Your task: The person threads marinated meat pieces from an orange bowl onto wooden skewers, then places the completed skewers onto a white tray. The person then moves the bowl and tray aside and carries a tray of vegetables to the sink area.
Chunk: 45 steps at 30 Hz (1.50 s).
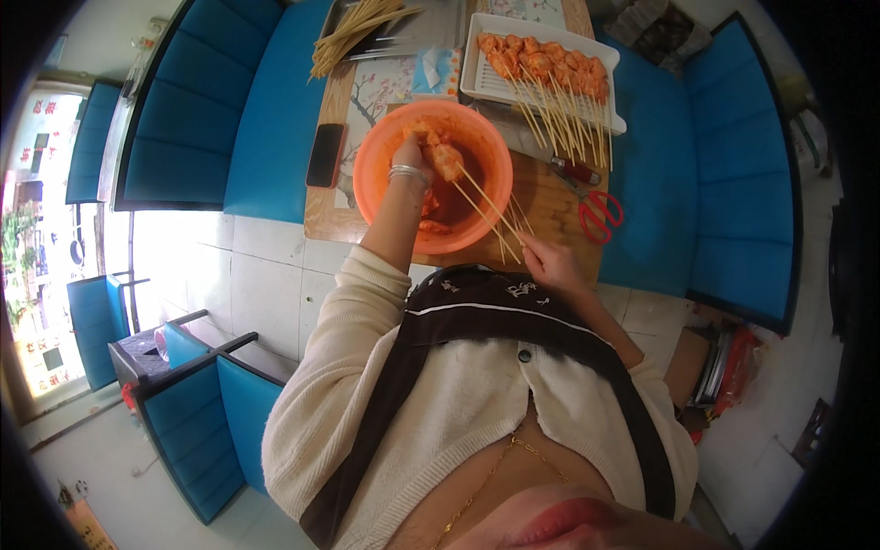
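An orange plastic bowl [364,161] holds red sauce and pieces of marinated meat [433,225]. Inside it, my left hand [414,155] grips a coated piece of meat [448,163] above the sauce; the fingertips are partly hidden by meat. Two bamboo skewers [483,199] run from this meat down to the right. My right hand [553,262] pinches one of them near its lower end, just outside the bowl's rim. Several loose bamboo skewers [520,214] lie on the board between the bowl and my right hand.
A white tray [471,75] of skewered meat [546,62] stands back right. Red-handled scissors [601,216] and a knife [577,170] lie right of the bowl on a wooden board [550,199]. Left are a phone [325,156], tissue box [440,69] and metal tray [440,31] with bamboo sticks [354,31].
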Tool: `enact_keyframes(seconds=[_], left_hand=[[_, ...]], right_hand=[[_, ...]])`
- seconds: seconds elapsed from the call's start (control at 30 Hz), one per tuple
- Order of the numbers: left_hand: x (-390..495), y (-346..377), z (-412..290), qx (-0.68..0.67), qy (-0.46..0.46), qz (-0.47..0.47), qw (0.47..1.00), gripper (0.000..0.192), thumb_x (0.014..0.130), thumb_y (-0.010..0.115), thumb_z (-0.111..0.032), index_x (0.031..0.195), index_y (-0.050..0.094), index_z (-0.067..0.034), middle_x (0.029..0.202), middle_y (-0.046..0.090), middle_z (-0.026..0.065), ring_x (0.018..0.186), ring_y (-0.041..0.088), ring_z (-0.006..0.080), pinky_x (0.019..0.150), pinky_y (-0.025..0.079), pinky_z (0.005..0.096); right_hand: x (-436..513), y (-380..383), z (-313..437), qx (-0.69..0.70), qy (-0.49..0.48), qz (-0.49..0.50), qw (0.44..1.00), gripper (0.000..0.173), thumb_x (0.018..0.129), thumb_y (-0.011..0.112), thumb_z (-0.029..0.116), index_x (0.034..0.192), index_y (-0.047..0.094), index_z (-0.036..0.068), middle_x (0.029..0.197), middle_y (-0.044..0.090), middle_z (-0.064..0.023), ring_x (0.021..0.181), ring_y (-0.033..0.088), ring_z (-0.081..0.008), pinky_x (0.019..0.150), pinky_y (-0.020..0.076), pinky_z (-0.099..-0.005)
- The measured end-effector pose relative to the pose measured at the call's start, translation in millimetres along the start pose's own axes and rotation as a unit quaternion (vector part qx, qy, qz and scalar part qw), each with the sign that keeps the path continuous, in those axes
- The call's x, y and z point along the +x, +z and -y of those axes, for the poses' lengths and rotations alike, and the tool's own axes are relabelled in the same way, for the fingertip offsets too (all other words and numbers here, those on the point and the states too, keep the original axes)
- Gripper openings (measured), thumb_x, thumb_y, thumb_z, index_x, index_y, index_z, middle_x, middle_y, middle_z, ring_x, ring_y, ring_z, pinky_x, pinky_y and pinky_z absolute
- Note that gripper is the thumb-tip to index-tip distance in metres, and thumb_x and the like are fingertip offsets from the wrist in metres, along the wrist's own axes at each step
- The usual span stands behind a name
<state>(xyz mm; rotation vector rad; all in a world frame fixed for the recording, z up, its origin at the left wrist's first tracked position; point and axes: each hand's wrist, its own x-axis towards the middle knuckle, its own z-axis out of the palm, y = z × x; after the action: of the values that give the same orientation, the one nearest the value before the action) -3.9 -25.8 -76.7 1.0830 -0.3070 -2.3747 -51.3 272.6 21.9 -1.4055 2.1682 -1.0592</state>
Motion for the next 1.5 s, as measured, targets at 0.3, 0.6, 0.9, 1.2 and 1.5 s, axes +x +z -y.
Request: enact_keyframes(seconds=[0.3, 0.6, 0.9, 1.2, 1.5], left_hand=[[-16.6, 5.9, 13.4, 0.067, 0.033, -0.049, 0.996, 0.021, 0.083, 0.046, -0.015, 0.097, 0.050, 0.000, 0.085, 0.056, 0.0104, 0.078, 0.054, 0.0239, 0.071, 0.047, 0.0345], [-38.2, 6.2, 8.9, 0.034, -0.011, 0.096, 0.995, 0.034, 0.088, 0.041, -0.027, 0.111, 0.042, -0.002, 0.109, 0.049, 0.0155, 0.093, 0.051, 0.0309, 0.083, 0.042, 0.0456], [-43.2, -6.9, -31.8, 0.387, -0.022, 0.015, 0.922, 0.037, 0.087, 0.045, -0.031, 0.117, 0.040, -0.010, 0.108, 0.051, 0.0093, 0.092, 0.054, 0.0262, 0.075, 0.047, 0.0413], [-28.3, -12.6, -64.0, 0.877, 0.162, -0.033, 0.451, 0.038, 0.075, 0.060, -0.025, 0.106, 0.053, -0.003, 0.106, 0.056, 0.0177, 0.090, 0.056, 0.0310, 0.079, 0.045, 0.0343], [-3.2, -14.6, -28.6, 0.937, 0.142, 0.041, 0.316, 0.032, 0.073, 0.058, -0.030, 0.092, 0.061, -0.004, 0.093, 0.060, 0.0177, 0.088, 0.057, 0.0317, 0.078, 0.044, 0.0395]], right_hand=[[10.2, 16.5, -6.0, -0.026, 0.024, 0.009, 0.999, 0.030, 0.079, 0.051, 0.016, 0.109, 0.055, 0.012, 0.078, 0.060, -0.0153, 0.066, 0.058, -0.0302, 0.058, 0.0465, -0.0371], [18.4, 14.0, 1.3, 0.068, 0.116, 0.043, 0.990, 0.033, 0.081, 0.050, 0.014, 0.114, 0.051, 0.009, 0.074, 0.057, -0.0155, 0.057, 0.055, -0.0247, 0.051, 0.0422, -0.0333], [105.3, -60.3, -101.5, 0.050, 0.117, -0.175, 0.976, 0.031, 0.086, 0.046, 0.015, 0.115, 0.050, 0.004, 0.066, 0.056, -0.0091, 0.053, 0.047, -0.0136, 0.048, 0.0378, -0.0293], [107.8, -54.9, -101.9, -0.161, 0.009, -0.062, 0.985, 0.019, 0.079, 0.054, 0.022, 0.089, 0.059, 0.006, 0.076, 0.058, -0.0159, 0.069, 0.056, -0.0326, 0.061, 0.0456, -0.0403], [39.4, 52.7, -89.0, -0.209, 0.134, 0.144, 0.958, 0.021, 0.078, 0.048, 0.024, 0.078, 0.054, 0.004, 0.076, 0.058, -0.0173, 0.074, 0.056, -0.0352, 0.064, 0.0448, -0.0447]])
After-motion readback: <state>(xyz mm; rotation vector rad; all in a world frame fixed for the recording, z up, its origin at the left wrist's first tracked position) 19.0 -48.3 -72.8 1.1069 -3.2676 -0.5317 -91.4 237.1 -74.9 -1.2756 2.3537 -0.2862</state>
